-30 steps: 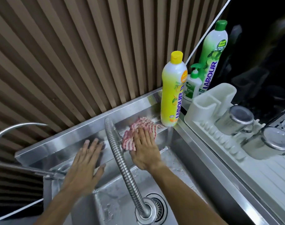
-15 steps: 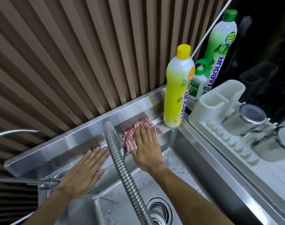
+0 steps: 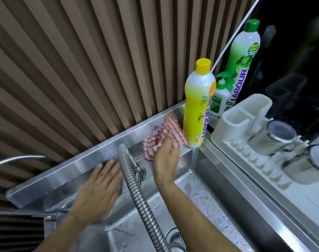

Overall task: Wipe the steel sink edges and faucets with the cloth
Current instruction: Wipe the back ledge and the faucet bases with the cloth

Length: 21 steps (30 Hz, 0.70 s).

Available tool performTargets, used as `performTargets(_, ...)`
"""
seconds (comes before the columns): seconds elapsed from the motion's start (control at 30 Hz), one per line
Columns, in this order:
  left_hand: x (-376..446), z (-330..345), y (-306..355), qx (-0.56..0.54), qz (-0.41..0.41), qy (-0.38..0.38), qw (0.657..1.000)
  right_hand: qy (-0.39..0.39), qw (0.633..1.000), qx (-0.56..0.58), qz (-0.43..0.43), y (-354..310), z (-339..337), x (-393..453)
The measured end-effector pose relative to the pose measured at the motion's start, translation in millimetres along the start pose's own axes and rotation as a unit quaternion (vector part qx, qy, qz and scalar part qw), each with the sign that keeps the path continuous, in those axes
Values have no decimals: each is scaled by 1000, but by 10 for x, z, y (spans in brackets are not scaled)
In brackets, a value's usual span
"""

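At the far left, a curved steel spout (image 3: 16,160) is seen against the slatted wall (image 3: 82,70). The left hand (image 3: 98,190) is laid flat, fingers straight and together, on the back ledge of the steel sink (image 3: 64,179), just left of the corrugated flexible faucet hose (image 3: 137,188), which rises from the basin near the drain (image 3: 176,238). Right of the hose, the red-and-white checked cloth (image 3: 162,137) is gripped by the right hand (image 3: 166,160), fingers curled round it, and is held against the sink's back edge, touching the yellow dish-soap bottle (image 3: 198,104). Behind that bottle a small green pump bottle (image 3: 219,99) and a tall green bottle (image 3: 242,64) are set. Further right, steel cups (image 3: 275,137) are lying on a white dish rack (image 3: 246,128).
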<state>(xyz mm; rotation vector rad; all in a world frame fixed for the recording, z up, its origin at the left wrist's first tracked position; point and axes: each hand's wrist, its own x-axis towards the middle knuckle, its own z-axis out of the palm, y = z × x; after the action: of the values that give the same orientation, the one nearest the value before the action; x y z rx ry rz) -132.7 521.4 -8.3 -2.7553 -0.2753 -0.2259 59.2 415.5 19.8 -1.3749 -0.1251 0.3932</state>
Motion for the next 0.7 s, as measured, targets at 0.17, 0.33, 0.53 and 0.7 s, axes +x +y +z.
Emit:
performTargets(0.17, 551, -290, -325, 21, 33, 28, 999, -217, 845, -368, -321, 456, -10, 348)
performTargets(0.33, 751, -103, -657, 70, 127, 9, 989, -222, 763, -474, -379, 612, -79, 478)
performTargets(0.53, 762, -34, -664, 95, 140, 39, 985, -49, 967, -233, -88, 295, 272, 468)
performTargets(0.7, 764, -57, -652, 119, 140, 34, 982, -127, 887, -370, -246, 301, 237, 370)
